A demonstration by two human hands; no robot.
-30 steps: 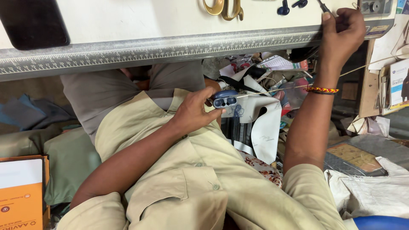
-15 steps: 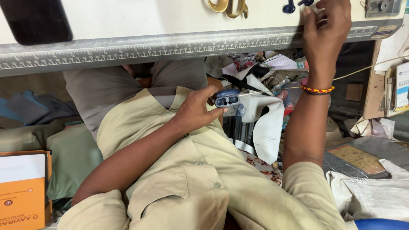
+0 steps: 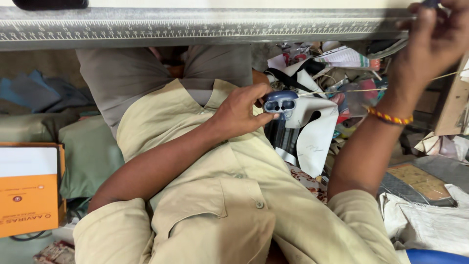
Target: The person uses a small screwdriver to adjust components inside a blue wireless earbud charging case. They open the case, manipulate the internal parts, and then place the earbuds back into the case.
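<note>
Held thing: a small blue-and-grey plastic tool with two round holes in its face, held just below the tabletop's front edge and above the person's chest.
Look: rounded body, blue top, grey face turned to the camera, the two holes side by side; its purpose cannot be told.
Left hand: the left hand grips the tool from the left with thumb and fingers closed on its side, probably to keep the holed face in sight.
Right hand: the right hand is raised at the tabletop's edge, its fingers curled round something small and dark at the frame's top; what it is cannot be made out. A beaded orange-and-yellow bracelet sits on the wrist.
Thread: a thin pale string runs level from near the tool toward the right forearm.
Tabletop: a metal ruler strip with engraved scale marks lines its front edge.
Around: white paper pattern pieces hang under the tabletop among cluttered scraps; an orange-and-white cardboard box lies at far left.
</note>
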